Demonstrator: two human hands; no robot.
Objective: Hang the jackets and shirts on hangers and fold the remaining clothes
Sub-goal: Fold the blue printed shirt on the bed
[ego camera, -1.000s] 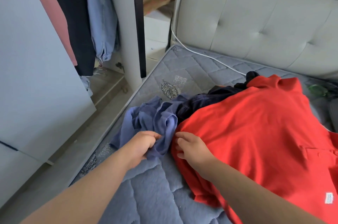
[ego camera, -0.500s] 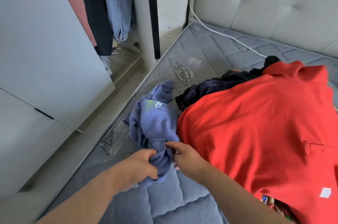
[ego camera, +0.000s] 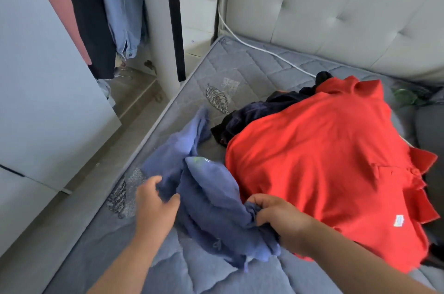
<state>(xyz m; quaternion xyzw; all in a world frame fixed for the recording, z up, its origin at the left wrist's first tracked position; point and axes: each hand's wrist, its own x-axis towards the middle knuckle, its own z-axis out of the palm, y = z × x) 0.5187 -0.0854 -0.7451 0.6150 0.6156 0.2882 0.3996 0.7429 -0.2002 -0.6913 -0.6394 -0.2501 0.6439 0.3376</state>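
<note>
- Two hands were on the crumpled periwinkle-blue cloth garment (ego camera: 209, 200), on the grey quilted mattress (ego camera: 240, 70) beside the red polo shirt (ego camera: 324, 161).
- Right hand (ego camera: 281, 219) bunched it in curled fingers; left hand (ego camera: 156, 202) lay spread, just touching it.
- Looked light and floppy — better grabbed by shoulders or hem.

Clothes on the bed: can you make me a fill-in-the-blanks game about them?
1. The right hand grips the ____ cloth.
2. The big shirt beside that cloth is ____.
3. More clothes hang in the wardrobe on the ____ side of the view.

Missing words: blue; red; left.
</note>
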